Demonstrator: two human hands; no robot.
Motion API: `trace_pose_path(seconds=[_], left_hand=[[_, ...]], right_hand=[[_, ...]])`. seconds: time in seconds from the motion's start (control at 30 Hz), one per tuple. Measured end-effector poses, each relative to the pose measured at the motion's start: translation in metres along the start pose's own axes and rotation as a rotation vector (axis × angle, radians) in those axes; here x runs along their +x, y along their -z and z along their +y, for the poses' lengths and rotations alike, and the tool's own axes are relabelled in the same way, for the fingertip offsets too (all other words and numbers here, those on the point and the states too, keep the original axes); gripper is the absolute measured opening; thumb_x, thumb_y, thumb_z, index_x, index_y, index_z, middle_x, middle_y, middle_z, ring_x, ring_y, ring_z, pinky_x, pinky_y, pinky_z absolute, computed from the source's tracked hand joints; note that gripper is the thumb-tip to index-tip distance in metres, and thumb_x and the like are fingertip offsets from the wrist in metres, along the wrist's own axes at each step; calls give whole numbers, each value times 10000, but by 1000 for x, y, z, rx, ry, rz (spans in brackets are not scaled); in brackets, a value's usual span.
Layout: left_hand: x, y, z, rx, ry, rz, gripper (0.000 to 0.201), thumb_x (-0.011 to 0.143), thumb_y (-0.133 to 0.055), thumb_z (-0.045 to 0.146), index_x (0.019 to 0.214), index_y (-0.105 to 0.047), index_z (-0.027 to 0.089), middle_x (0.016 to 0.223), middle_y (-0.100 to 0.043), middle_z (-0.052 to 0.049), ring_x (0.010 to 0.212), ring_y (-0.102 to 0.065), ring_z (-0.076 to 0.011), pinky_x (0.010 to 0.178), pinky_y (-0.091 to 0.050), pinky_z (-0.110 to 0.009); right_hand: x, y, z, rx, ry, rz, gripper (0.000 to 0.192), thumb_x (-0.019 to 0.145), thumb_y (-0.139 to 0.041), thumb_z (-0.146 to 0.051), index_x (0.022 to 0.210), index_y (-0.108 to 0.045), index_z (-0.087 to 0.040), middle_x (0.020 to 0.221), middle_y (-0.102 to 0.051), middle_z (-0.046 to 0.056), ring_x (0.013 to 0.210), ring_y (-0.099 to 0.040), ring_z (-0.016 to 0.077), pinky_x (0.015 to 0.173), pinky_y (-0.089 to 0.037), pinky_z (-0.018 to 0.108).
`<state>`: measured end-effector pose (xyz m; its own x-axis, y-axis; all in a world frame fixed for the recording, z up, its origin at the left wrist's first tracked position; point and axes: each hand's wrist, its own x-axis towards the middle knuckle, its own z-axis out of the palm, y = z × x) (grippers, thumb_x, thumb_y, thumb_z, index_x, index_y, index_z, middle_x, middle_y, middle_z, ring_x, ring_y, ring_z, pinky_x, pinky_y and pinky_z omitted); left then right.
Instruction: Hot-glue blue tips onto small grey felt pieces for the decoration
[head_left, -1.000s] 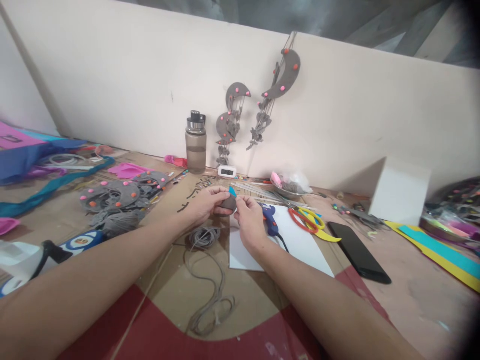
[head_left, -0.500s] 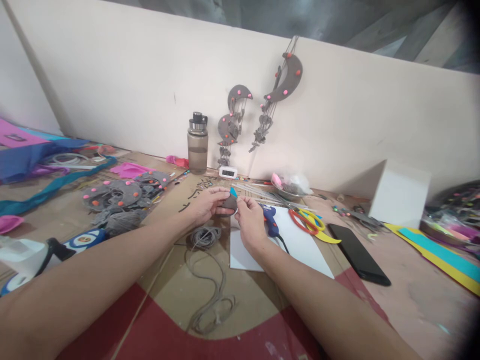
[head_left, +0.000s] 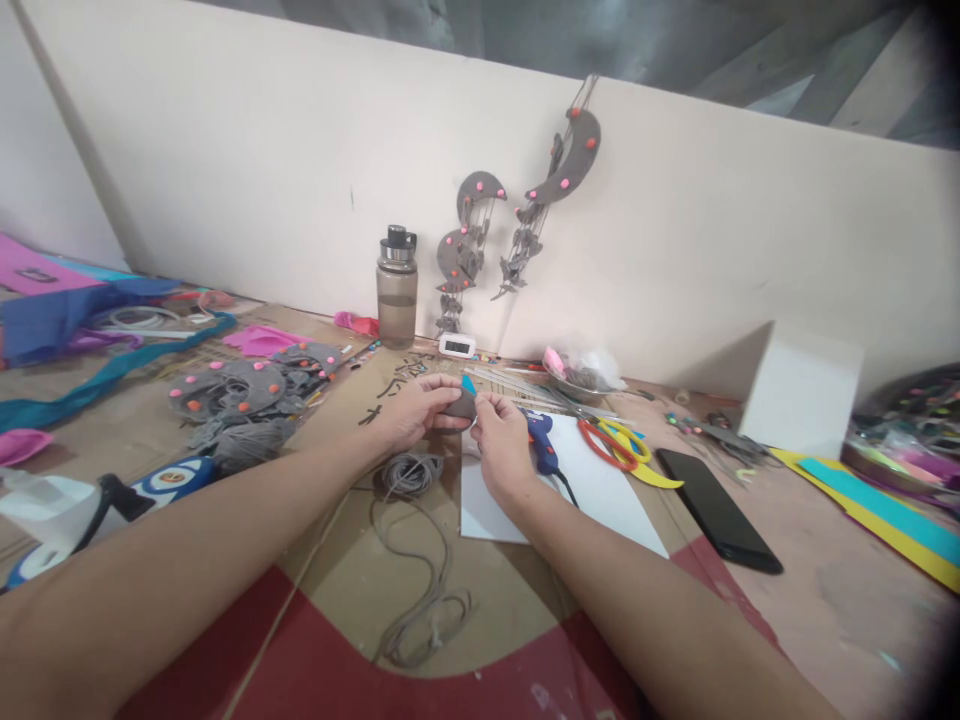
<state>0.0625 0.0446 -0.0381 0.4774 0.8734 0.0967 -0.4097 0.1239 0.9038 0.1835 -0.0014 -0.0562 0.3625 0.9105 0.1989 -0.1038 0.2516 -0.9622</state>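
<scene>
Hands meet over the middle of the table (head_left: pixel 825 590). Left hand (head_left: pixel 411 410) has its fingers closed around a small grey piece (head_left: pixel 459 404), thumb on top. Right hand (head_left: pixel 501 440) pinches the right edge of the same piece between thumb and forefinger, its other fingers curled in. A small blue bit (head_left: pixel 468 384) sticks up at the far edge of the grey piece; whether it is fixed to it I cannot tell. The piece is held just above the table, not resting on it.

Near the hands, grey cord (head_left: pixel 411 472) lies coiled, with a loose tail running toward the near edge. Right of it lies a white sheet (head_left: pixel 600 490), with a blue glue gun (head_left: pixel 541 440) on its far left corner, just beside the right hand. Scissors (head_left: pixel 615 442) with red and yellow handles lie further right, then a black phone (head_left: pixel 712 508). A bottle (head_left: pixel 396 288) stands at the far wall, with grey crescent hangings (head_left: pixel 555 180) on the wall to its right. Grey discs (head_left: pixel 232 388) with pink dots are piled at the left.
</scene>
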Motion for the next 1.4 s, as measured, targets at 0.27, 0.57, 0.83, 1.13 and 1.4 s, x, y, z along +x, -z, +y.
trace_pose_path(seconds=[0.27,0.57,0.83,1.13,1.4], left_hand=[[3,2,-4,67,5,-3,172,664,-738,212,723,-604,121,727,-613,-16,624,-591,-112,575,-572,-265],[4,3,-5,84,8,-2,172,668,-740,224,732,-623,116,714,-616,-19,611,-597,-109,555,-572,-248],[4,2,-5,97,3,-5,240,641,-786,263,727,-627,106,722,-623,-24,611,-610,-111,568,-581,-255],[6,4,-10,166,-47,14,261,700,-757,284,832,-588,134,774,-635,-16,655,-638,-125,598,-591,-289],[5,4,-10,237,-41,24,288,726,-739,315,879,-561,147,790,-640,-24,659,-655,-150,554,-577,-286]], right_hand=[[-2,-2,-2,112,-34,4,232,691,-645,-385,758,-541,-189,643,-440,-70,516,-325,61,479,-253,214],[-2,-2,-3,124,-47,-4,215,693,-642,-369,751,-533,-192,600,-405,-83,488,-296,54,459,-231,209],[-2,-1,-3,126,-52,-10,216,700,-634,-371,739,-521,-191,583,-395,-90,463,-281,47,442,-207,208],[0,0,-2,117,-69,27,202,708,-628,-360,742,-517,-196,549,-371,-99,451,-275,49,437,-204,207],[0,0,-2,138,-79,29,213,713,-638,-360,735,-506,-193,543,-372,-101,445,-269,47,434,-197,206]])
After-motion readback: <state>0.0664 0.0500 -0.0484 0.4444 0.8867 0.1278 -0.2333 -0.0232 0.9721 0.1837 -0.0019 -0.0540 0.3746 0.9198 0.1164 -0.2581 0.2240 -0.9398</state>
